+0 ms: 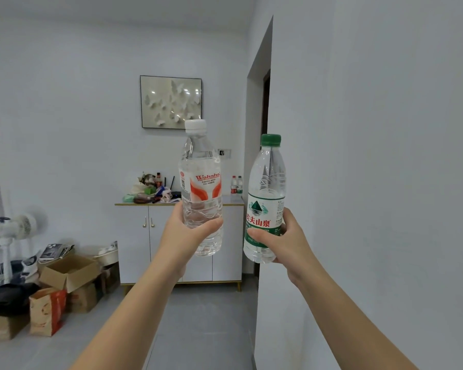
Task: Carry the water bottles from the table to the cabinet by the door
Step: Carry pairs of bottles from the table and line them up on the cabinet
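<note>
Your left hand (190,236) is wrapped round the lower half of a clear Wahaha water bottle (202,182), thumb across the front, holding it upright in the air. It has a white cap, and its label reads "Wahaha" in red over small print, "PURIFIED WATER FOR DRINKING". Your right hand (283,244) grips a green-capped water bottle (267,188) low on its body, tilted slightly. Its green-and-white label bears the red characters 农夫山泉 under a mountain emblem; the smaller print is too fine to read. The two bottles are near each other but apart.

Beyond them a white cabinet (134,236) with gold knobs stands against the far wall beside a doorway (262,129). On its top are a heap of clutter (150,190) and two small bottles (236,185). A framed butterfly relief (170,102) hangs above. On the floor to the left are a white fan (16,228), an open cardboard box (67,272) and a paper bag (47,311)
</note>
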A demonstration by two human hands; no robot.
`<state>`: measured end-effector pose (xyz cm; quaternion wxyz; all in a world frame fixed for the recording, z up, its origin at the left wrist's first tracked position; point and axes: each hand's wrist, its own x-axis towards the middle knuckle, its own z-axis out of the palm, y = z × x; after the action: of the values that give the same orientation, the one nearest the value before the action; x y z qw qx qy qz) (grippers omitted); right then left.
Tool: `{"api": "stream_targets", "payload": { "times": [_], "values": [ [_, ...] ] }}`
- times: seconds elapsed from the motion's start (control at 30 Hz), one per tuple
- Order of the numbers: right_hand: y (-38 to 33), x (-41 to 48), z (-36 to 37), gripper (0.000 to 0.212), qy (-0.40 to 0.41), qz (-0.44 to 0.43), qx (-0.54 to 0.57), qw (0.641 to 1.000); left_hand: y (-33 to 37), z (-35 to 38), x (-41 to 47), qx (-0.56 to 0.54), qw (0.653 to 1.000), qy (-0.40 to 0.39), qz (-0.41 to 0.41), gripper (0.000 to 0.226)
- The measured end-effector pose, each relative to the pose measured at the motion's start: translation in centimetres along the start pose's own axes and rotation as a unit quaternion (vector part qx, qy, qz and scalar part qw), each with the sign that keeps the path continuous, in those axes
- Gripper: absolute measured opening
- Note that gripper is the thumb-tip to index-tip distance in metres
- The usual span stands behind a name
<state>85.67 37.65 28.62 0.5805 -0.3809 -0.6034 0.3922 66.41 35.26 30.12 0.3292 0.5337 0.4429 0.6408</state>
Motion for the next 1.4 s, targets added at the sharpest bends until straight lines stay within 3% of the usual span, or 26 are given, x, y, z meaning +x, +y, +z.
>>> {"api": "stream_targets", "payload": {
  "times": [0.67, 1.03, 1.4],
  "values": [
    [12.5, 25.8, 0.6, 0.062, 0.006, -0.005, 0.068, 0.998, -11.7, 6.0, 23.5, -0.020, 1.000, 0.023, 0.001, 0.052],
    [18.7, 36.8, 4.1, 0.054, 0.009, -0.006, 0.055, 0.998, -18.1, 5.4, 34.8, -0.030, 0.999, 0.025, -0.030, 0.049],
    [25.1, 52.2, 9.4, 0.054, 0.054, -0.011, 0.016, 0.998, -25.4, 2.8, 53.1, -0.033, 0.999, -0.020, -0.001, 0.058]
  ]
}}
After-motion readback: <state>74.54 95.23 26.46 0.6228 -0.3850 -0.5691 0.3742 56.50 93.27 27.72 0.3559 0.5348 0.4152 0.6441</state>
